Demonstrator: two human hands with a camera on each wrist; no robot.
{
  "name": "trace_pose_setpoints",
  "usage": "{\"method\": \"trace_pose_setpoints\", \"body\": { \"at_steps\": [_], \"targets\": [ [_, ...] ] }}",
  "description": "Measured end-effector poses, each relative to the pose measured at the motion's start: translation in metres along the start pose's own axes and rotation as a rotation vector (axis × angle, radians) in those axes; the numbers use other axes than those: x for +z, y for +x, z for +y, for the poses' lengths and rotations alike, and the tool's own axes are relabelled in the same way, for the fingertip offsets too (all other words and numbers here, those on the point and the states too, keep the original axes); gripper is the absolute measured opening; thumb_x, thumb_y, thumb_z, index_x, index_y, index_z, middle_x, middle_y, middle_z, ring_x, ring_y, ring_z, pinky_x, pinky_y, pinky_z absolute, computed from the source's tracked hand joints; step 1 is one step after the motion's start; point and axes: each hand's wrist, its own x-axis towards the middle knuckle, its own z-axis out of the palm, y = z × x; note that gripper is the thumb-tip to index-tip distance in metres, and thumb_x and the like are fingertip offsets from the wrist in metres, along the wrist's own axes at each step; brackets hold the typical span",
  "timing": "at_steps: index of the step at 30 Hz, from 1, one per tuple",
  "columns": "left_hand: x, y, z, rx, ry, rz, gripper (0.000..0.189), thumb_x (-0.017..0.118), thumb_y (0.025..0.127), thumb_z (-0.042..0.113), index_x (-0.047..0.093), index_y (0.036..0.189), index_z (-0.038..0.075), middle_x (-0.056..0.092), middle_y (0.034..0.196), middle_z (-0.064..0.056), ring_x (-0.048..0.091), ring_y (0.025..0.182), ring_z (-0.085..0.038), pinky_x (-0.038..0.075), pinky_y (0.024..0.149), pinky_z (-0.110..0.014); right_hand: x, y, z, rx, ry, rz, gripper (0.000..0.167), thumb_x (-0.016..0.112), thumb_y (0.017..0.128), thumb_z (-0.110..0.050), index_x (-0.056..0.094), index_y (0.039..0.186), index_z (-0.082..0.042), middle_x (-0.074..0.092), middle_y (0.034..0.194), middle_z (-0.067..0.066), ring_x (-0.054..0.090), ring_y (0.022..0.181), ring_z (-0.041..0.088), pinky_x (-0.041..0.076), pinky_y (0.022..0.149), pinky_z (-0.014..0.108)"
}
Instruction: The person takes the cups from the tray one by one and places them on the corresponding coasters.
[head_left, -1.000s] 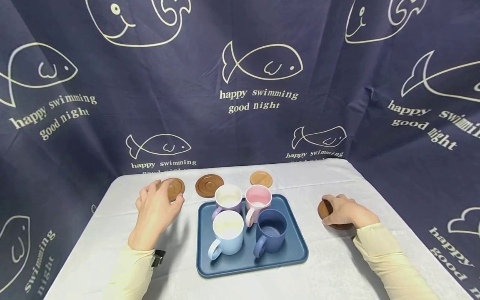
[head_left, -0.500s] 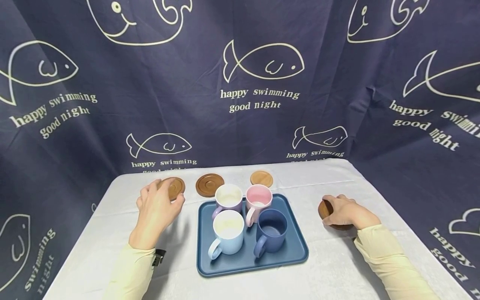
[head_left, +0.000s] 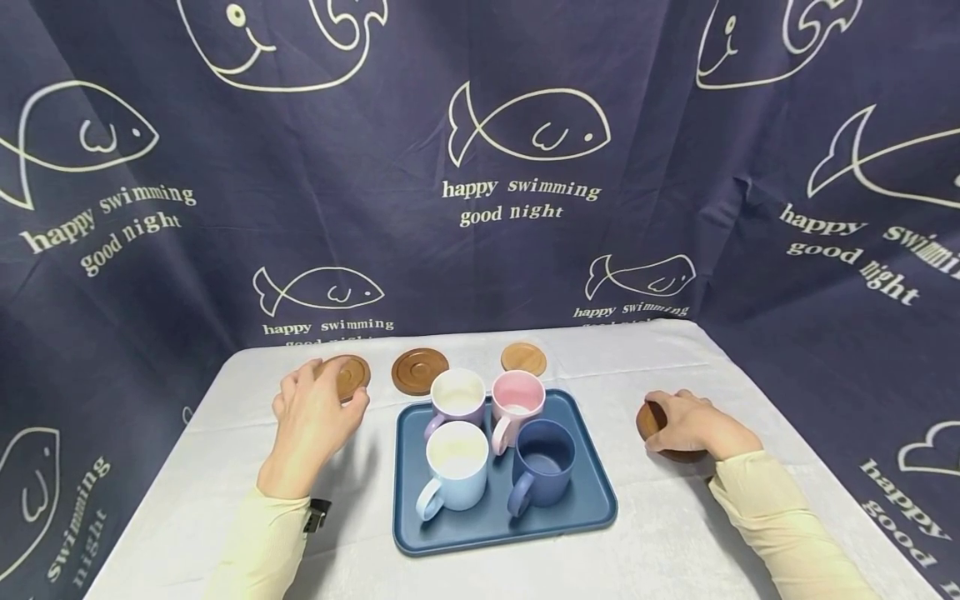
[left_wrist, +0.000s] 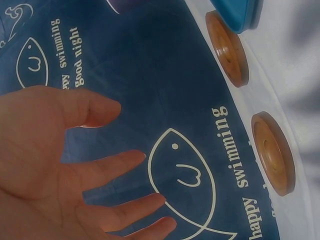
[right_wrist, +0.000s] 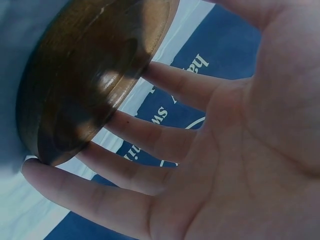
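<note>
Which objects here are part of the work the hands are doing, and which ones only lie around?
In hand:
- left hand by a wooden coaster
- right hand over a dark coaster

Lying about:
- two more coasters
- blue tray with four mugs
- fish-print curtain

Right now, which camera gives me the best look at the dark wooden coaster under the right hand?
Right wrist: the dark coaster fills it, with the right hand curled fingertips on its rim. Head view shows only its edge beside that hand. Left wrist view misses it.
</note>
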Motion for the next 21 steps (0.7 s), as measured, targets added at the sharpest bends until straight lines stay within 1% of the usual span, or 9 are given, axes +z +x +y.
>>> {"method": "trace_pose_setpoints", "body": {
  "at_steps": [7,10,15,21],
  "targets": [
    [0.002,0.000,0.000,-0.001,0.000,0.000,0.050,0.062,0.093,0.029,0.060,0.140,0.012,0.047,0.146,-0.028,0.035,0.132,-0.055,0.026,0.098,-0.071,-0.003,0.003,-0.002,-0.006,-0.003,0.015,0.088,0.084,0.073,-0.035,0.050,0.144,0.004,0.056,0.121,0.037,0.057,0.097,0.052,0.050,0.080,0.060],
    [0.001,-0.001,0.000,-0.003,0.003,0.003,0.050,0.062,0.093,0.029,0.060,0.140,0.012,0.047,0.146,-0.028,0.036,0.132,-0.055,0.027,0.099,-0.071,-0.006,0.005,-0.004,-0.011,-0.010,0.038,0.090,0.085,0.072,-0.035,0.050,0.145,0.004,0.055,0.123,0.038,0.057,0.099,0.054,0.050,0.082,0.063],
    [0.000,-0.001,0.000,-0.009,0.004,-0.013,0.050,0.061,0.094,0.030,0.059,0.141,0.012,0.046,0.147,-0.029,0.034,0.134,-0.055,0.026,0.100,-0.071,-0.011,0.008,-0.008,-0.028,-0.015,0.081,0.090,0.084,0.071,-0.036,0.050,0.145,0.003,0.055,0.124,0.038,0.056,0.101,0.056,0.049,0.084,0.065],
    [0.000,-0.001,0.000,-0.006,0.008,-0.013,0.050,0.061,0.094,0.030,0.059,0.141,0.012,0.046,0.147,-0.029,0.035,0.133,-0.056,0.026,0.099,-0.072,-0.017,0.012,-0.012,-0.030,-0.010,0.116,0.090,0.084,0.071,-0.037,0.051,0.146,0.000,0.055,0.125,0.038,0.054,0.102,0.056,0.049,0.081,0.068]
  ]
}}
